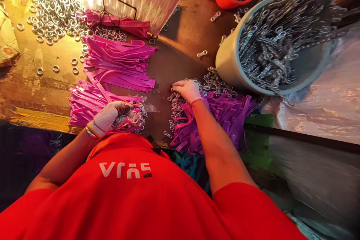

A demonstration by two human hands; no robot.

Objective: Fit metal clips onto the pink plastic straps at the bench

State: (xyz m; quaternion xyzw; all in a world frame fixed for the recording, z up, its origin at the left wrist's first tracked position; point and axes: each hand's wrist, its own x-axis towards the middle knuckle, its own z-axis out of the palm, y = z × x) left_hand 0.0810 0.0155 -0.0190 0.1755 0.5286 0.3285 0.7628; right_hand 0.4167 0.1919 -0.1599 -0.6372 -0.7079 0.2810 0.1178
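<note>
— How far along is it?
— Judging by that: left hand (111,117), fingers closed on a bundle of fitted pink straps (132,118); right hand (188,89) flat, fingers loose on metal clips (177,105).
— And left?
— A full bucket (229,63), purple straps (225,114) on the bench.

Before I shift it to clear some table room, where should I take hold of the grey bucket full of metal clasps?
Grip the grey bucket by its rim and bare outer wall on the side facing the right hand, using both hands. It seems to lean, its mouth tipped away with clasps heaped above the rim, so it is probably heavy and could spill; no handle shows.
</note>
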